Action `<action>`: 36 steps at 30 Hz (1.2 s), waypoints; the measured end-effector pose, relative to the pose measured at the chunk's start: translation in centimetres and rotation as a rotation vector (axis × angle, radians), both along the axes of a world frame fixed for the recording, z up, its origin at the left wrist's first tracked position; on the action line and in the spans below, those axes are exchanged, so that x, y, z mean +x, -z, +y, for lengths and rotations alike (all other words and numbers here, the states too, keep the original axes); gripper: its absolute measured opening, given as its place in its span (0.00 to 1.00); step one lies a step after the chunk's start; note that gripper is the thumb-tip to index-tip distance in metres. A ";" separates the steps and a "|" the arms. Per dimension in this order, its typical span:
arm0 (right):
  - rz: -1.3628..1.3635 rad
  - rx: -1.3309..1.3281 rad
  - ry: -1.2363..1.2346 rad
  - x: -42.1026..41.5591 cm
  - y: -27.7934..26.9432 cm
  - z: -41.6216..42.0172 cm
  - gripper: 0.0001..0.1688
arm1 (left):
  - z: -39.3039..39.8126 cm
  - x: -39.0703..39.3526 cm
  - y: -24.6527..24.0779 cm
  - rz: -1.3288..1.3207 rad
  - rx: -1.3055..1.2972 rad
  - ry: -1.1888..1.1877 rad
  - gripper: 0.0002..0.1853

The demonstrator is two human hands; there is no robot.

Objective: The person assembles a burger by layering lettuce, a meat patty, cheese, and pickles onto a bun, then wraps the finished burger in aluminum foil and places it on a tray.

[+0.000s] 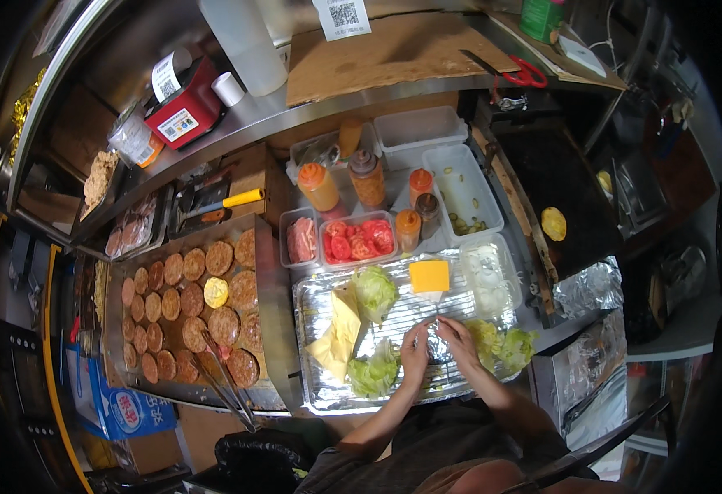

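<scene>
My left hand (415,351) and my right hand (457,339) hover close together, fingers curled, above a wire rack (426,376) on a foil-lined tray (311,395). Something shiny shows between them, but whether it is held or just the foil beneath is unclear. Beyond my fingertips lies a stack of orange cheese slices (429,276). Lettuce leaves (374,369) rest beside my left hand, and more lettuce (515,349) sits right of my right wrist. A lettuce piece (374,295) and crumpled yellow paper (339,333) lie farther left.
Left is a griddle (179,333) of browned patties (223,326), with metal tongs (228,383) across its front edge. Behind the tray stand sliced tomatoes (358,239), squeeze bottles (319,187) and plastic tubs (490,275). A dark hotplate (521,179) at right carries a yellow egg-like round (553,223).
</scene>
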State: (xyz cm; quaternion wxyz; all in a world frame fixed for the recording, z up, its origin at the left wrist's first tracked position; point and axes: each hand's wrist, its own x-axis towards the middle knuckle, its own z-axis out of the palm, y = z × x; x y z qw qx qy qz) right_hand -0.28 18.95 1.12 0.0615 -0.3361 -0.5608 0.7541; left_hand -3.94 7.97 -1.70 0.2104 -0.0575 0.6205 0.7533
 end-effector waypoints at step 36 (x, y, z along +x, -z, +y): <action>0.289 0.645 -0.367 2.3 1.0 2.4 0.10 | -1.3 4.8 1.2 0.080 -0.261 -0.012 0.21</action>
